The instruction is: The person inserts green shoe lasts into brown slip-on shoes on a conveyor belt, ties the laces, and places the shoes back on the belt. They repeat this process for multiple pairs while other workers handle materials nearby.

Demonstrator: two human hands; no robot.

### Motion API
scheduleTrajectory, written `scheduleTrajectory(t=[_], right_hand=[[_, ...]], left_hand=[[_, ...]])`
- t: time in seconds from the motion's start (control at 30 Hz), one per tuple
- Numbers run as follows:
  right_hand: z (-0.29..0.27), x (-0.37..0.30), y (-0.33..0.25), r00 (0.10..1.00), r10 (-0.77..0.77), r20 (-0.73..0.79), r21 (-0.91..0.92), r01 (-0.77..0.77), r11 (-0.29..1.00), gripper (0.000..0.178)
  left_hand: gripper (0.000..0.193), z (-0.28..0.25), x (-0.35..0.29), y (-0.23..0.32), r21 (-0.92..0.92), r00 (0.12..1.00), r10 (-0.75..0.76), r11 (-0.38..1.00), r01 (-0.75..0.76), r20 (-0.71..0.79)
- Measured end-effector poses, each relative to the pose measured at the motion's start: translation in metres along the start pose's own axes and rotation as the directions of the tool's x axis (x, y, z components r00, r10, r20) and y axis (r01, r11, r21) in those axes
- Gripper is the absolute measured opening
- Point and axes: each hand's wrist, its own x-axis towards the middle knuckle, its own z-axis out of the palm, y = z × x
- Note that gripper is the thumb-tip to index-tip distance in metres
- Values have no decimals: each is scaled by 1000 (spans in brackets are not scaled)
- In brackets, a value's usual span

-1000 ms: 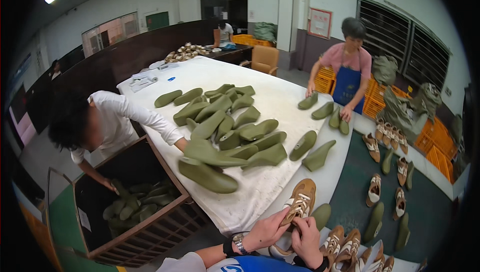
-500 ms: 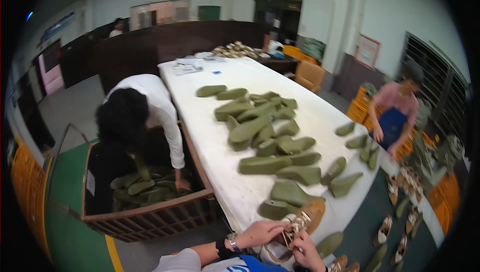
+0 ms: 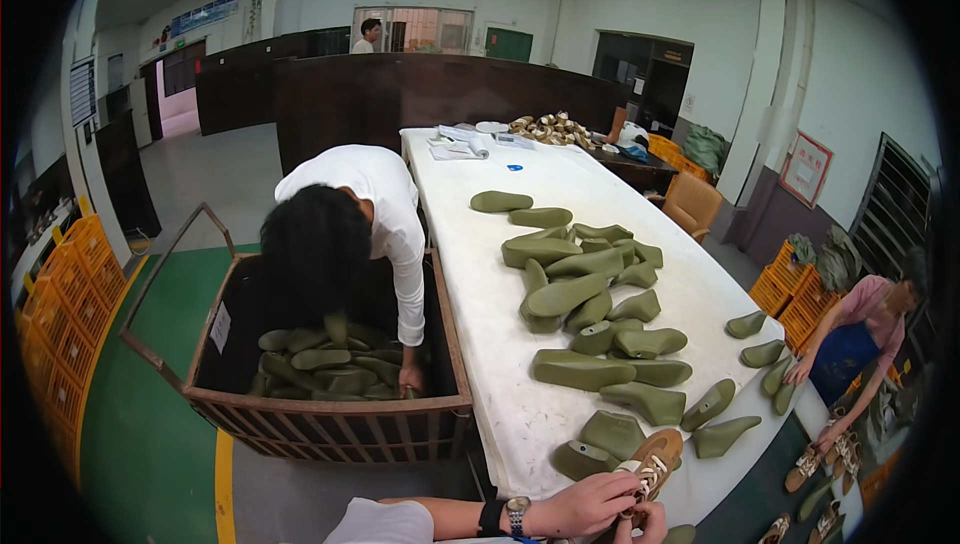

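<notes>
1. While the left hand (image 3: 590,506) gripped the laced section of a brown-and-white sneaker (image 3: 658,452), the right hand (image 3: 648,522), partly cut off by the lower edge, was closed on the same part; which fingers pinched the laces (image 3: 648,482) could not be told.
2. The sneaker sat at the lower right of the frame, toe pointing up, overlapping green shoe lasts (image 3: 612,432) on the white tabletop (image 3: 455,244); whether it touched them was unclear.
3. If the fingers slackened, the shoe could have slipped and knocked those lasts, whose rounded shapes looked apt to slide.
4. An uneven pull might have twisted the laces or tugged the upper askew.
5. A co-worker in white (image 3: 360,169) leaned over a slatted bin (image 3: 330,406) left of centre; a careless swing from there could have jogged the left forearm (image 3: 455,519).
</notes>
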Motion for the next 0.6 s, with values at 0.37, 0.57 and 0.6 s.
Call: scheduleTrajectory(t=[0.37,0.57,0.6], right_hand=[[-7,-11,19,987,151,56,173,-158,972,47],[-5,-15,11,966,241,92,319,-258,912,39],[-1,-12,11,974,222,39,426,-217,878,42]], left_hand=[[24,5,9,3,-28,997,48,999,-46,62],[23,8,8,-7,-42,991,24,999,-19,133],[20,7,11,-6,-39,993,21,999,-16,117]])
